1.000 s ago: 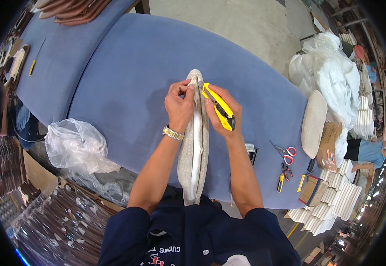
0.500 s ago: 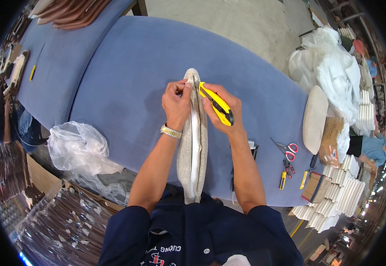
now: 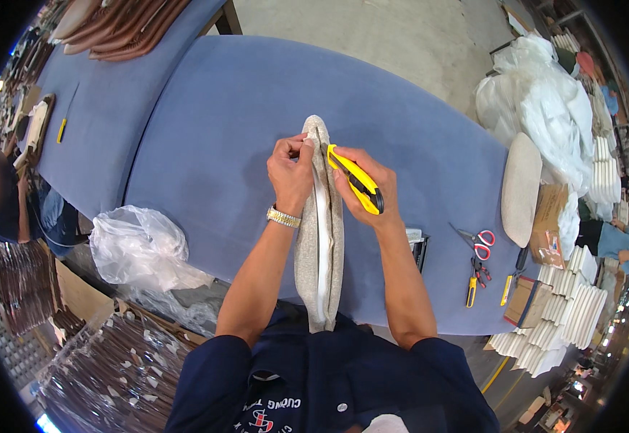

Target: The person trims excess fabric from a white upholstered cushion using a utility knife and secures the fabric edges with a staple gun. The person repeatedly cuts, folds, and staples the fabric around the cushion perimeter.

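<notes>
A long, narrow cushion (image 3: 306,263) in beige fabric stands on its edge, pointing away from me, its near end against my shirt. A lengthwise opening in its cover shows white filling (image 3: 323,252). My left hand (image 3: 290,173), closed in a pinch, grips the cover's edge near the far end of the opening. In my right hand (image 3: 378,189) is a yellow and black utility knife (image 3: 356,175). Its front end meets the cover just right of my left fingertips; the blade itself is hard to make out.
On the blue padded table (image 3: 235,94), to the right, lie red-handled scissors (image 3: 482,245), yellow-handled pliers (image 3: 472,289), another utility knife (image 3: 508,285) and a second beige cushion (image 3: 522,189). Clear plastic bags (image 3: 141,245) sit at the left edge. A person (image 3: 11,195) is at far left.
The whole view has shifted slightly. My hands keep nearly the same place on the cushion, with the knife still at the far end of the opening.
</notes>
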Tool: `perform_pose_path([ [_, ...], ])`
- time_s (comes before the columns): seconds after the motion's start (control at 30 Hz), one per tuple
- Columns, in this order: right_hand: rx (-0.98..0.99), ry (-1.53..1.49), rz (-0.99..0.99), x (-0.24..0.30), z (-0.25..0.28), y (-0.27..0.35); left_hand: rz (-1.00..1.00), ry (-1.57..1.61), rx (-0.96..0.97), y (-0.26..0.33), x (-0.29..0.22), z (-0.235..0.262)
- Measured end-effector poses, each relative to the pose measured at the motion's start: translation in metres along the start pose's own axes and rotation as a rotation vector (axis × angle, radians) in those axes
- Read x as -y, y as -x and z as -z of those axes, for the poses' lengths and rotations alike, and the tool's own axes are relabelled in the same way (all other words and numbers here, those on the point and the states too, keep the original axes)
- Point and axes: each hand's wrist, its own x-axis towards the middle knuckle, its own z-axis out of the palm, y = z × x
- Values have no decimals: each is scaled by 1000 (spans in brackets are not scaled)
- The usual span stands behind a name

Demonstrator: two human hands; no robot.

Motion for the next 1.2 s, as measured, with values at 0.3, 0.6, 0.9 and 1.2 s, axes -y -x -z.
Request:
perform_pose_path([
  [0.3,-17,-12,-28,8,5,26,128,159,65,0,-11,14],
  [0.6,-20,-24,-40,19,8,49,402,519,105,6,-36,28],
  [0.9,-21,-15,-62,35,17,86,442,611,205,-6,-56,41],
  [1.2,-39,-40,-72,39,18,92,140,-126,186,35,-61,43],
])
